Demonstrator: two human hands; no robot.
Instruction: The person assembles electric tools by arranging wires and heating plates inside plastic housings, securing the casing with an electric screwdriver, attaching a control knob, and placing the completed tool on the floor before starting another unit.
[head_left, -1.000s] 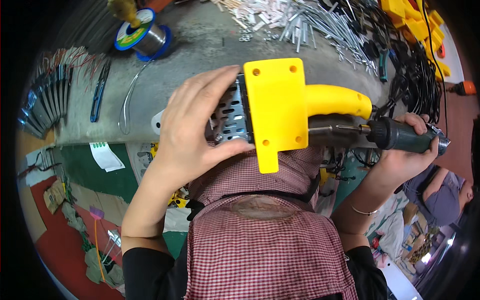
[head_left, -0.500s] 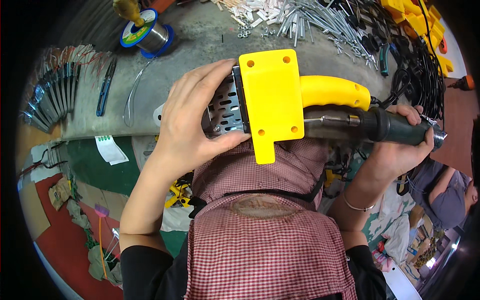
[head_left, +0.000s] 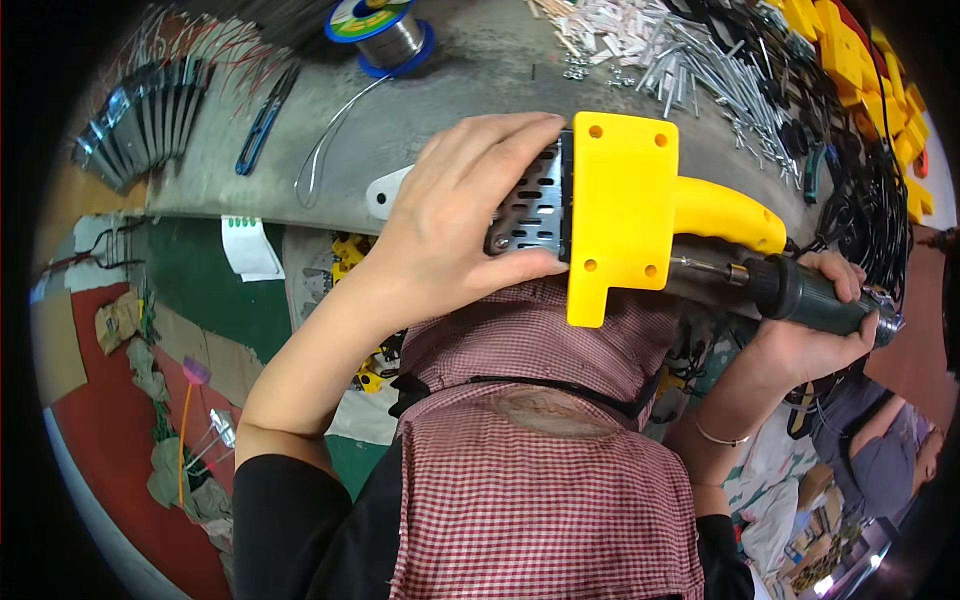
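Observation:
My left hand is wrapped round the slotted metal housing of a yellow-bodied tool, thumb below and fingers over the top. The tool's broad yellow face has screw holes near its corners, and its curved yellow handle points right. A flat grey plate with a hole sticks out left, past my hand. In my right hand is a dark green electric screwdriver, fingers closed round its body. Its bit points left at the yellow body's lower right edge; whether it touches I cannot tell.
A solder wire spool and a blue utility knife lie on the grey workbench. Black strips with red wires are at left. Long screws, black cables and yellow parts fill the far right. Another person sits at right.
The whole view has shifted, so bench items appear farther right and higher. Both hands keep their hold. The screwdriver slants a little more, its back end lower.

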